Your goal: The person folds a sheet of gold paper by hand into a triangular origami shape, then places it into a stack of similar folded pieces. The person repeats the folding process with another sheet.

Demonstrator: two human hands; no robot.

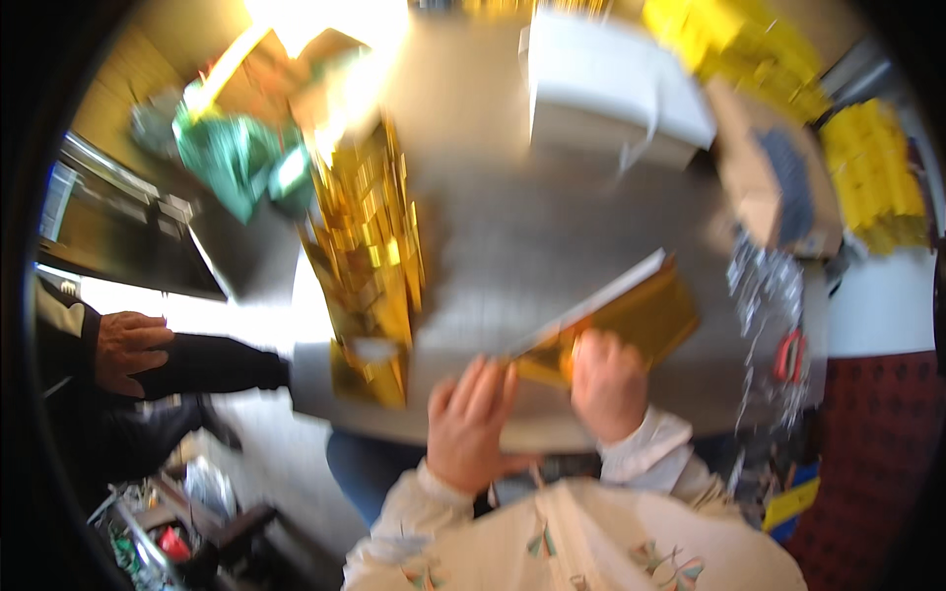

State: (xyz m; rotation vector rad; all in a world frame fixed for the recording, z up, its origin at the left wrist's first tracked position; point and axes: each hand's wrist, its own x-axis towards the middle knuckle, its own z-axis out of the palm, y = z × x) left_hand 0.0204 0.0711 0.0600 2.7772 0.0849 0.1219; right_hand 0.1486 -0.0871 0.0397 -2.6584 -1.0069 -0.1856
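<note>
A folded sheet of shiny gold foil [658,313] with a pale strip along its far edge lies slanted near the front of the table. My right hand [609,386] is closed on the near side of this foil, its fingers curled over it. At the left end of the foil is my left hand [470,426], fingers stretched out and thumb apart. Its fingertips are close to the foil's end; blur hides whether they touch it. To the left lies a long pile of gold foil strips [367,261], its near end at the table's front edge.
A white box [616,84] stands at the back of the grey table [483,236]. On the right are a brown paper bag [764,167], yellow bundles [872,177], silver tinsel [764,281] and red-handled scissors [789,356]. A green plastic bag [232,158] sits back left; another person's hand [131,350] shows left.
</note>
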